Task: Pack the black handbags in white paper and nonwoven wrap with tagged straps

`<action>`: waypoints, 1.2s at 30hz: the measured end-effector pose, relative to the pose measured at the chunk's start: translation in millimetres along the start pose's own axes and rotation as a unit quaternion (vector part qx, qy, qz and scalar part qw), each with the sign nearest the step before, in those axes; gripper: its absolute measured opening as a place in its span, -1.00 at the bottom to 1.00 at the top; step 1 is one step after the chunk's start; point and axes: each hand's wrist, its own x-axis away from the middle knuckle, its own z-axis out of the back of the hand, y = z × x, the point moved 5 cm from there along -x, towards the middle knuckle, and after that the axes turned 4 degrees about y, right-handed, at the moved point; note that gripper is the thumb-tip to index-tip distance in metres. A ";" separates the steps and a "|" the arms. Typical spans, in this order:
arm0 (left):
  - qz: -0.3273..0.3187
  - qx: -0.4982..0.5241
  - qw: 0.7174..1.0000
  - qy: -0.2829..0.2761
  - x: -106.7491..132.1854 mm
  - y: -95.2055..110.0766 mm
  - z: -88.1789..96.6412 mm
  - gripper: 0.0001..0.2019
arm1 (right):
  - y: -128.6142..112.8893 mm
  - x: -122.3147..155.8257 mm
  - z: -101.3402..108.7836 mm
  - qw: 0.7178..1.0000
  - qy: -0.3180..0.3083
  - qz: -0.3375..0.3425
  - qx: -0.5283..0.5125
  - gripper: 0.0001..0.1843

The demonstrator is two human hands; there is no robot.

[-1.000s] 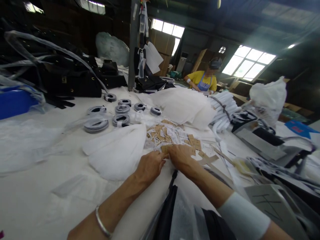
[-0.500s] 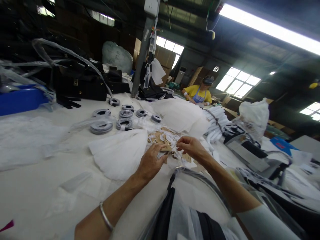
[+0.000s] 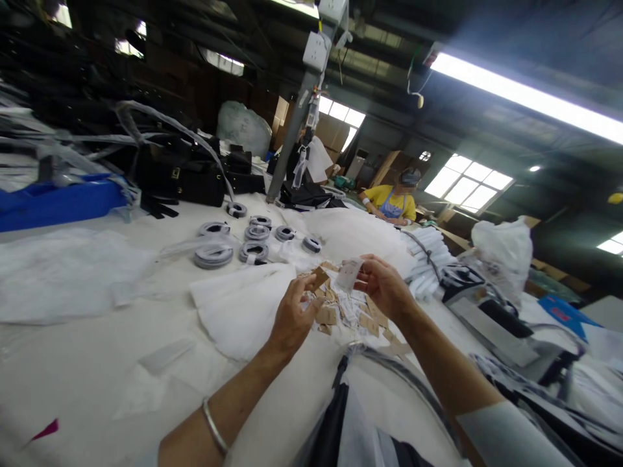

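My left hand (image 3: 295, 316) has its fingers closed on a brown cardboard hang tag (image 3: 318, 279), held just above a loose pile of brown tags and white strings (image 3: 349, 310). Between the thumb and fingers of my right hand (image 3: 384, 283) is a small white tag (image 3: 349, 274), raised over the same pile. A black bag with clear wrapping (image 3: 350, 421) lies close to me below the pile, and its wrapped strap (image 3: 399, 368) curves away to the right.
Several coiled grey straps (image 3: 214, 254) sit left of the pile, near white sheets (image 3: 243, 305). Black bags (image 3: 175, 175) and a blue tray (image 3: 63, 201) stand at the back left. A post (image 3: 296, 130) rises behind; a person in yellow (image 3: 389, 201) works farther off.
My right hand has lifted a white tag up from the pile. The brown tag in my left hand is now tilted upward. The view has shifted slightly left.
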 end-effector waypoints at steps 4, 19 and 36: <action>-0.043 0.005 0.999 0.003 -1.5 9.1 3.1 -0.53 | 20.9 21.7 -22.3 0.998 -0.049 -0.040 -0.020 -0.82; 0.188 0.289 0.910 -0.229 7.9 6.0 -18.0 -0.65 | 36.3 44.3 -9.5 0.963 -0.021 0.083 0.255 -0.76; 0.145 0.057 0.934 -0.321 14.3 -4.1 -19.0 -0.86 | 36.0 60.3 3.6 0.998 0.052 -0.032 0.029 -0.63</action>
